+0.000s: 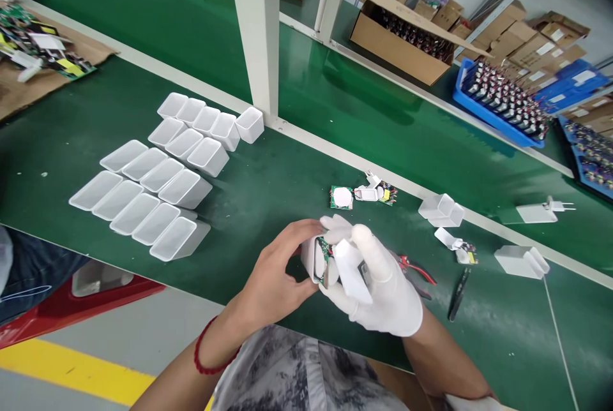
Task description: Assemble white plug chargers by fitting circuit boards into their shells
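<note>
Bare, with a red cord at the wrist, my left hand (275, 277) grips a white plastic case (309, 262) from the side. A green circuit board (324, 251) shows at the case's open mouth, partly inside it. My right hand (385, 293) wears a white glove and holds a white plastic end piece (352, 274) beside that mouth. Its gloved fingers also touch the board area, and part of the board is hidden behind them. Just beyond the hands lie another circuit board with a white disc (341, 197) and a small plug assembly (373, 193).
Rows of open white cases (163, 175) stand at left. Red-handled pliers (416, 269), black tweezers (458, 295) and finished-looking white cases (522, 261) lie at right. A post (258, 34) rises at the bench's back. A blue tray (502, 104) of parts sits behind.
</note>
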### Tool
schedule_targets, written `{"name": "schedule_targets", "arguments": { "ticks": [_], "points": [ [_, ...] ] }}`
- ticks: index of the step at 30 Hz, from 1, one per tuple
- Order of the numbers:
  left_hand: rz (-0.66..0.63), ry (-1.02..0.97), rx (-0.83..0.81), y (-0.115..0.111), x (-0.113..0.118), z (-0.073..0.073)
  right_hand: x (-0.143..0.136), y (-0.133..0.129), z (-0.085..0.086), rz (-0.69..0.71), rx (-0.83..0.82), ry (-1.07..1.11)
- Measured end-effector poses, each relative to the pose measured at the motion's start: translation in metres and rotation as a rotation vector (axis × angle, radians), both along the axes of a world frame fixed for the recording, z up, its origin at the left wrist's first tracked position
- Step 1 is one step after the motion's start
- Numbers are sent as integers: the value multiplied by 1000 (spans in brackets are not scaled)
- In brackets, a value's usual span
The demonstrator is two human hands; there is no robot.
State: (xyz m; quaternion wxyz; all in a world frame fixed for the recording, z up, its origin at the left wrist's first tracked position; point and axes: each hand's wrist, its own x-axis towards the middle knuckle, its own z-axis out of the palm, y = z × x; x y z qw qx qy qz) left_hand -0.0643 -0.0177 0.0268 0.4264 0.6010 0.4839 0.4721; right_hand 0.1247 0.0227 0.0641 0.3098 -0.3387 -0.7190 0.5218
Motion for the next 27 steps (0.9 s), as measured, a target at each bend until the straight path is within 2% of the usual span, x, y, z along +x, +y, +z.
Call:
{"name": "schedule_targets", "arguments": {
  "ticks": [2, 3, 6, 7, 9, 11, 14, 16, 18, 20, 22, 27],
  "points": [
    [15, -50, -19, 1, 0, -1, -2, 1, 4, 42, 125, -53],
    [29, -79, -31, 2, 0, -2, -3, 1, 5, 20, 116, -74],
    [110, -145, -28, 2, 3, -6, -8, -1, 1, -152, -134, -8],
    [137, -152, -8, 2, 6, -7, -11, -2, -2, -156, -228, 38],
    [180, -133, 50, 0, 11, -11, -18, -5, -9, -75, -366, 86],
    [186, -83, 92, -3, 15, -13, -25, -8, -15, -13, -412, 74],
    [50, -48, 3, -7, 10, -10, -27, -9, -20, -96, -412, 70],
    [-77, -102, -143, -8, 2, -5, -23, -9, -23, -115, -441, 80],
    [-126, -167, -287, -6, -4, -1, -19, -9, -26, -86, -462, 95],
    [-84, -199, -377, -3, -4, 0, -18, -9, -29, -59, -487, 110],
    [-15, -197, -393, -1, -1, -3, -18, -9, -32, -55, -523, 125],
    [85, -119, -254, -5, 14, -9, -23, -10, -30, -95, -509, 146]
  ]
}}
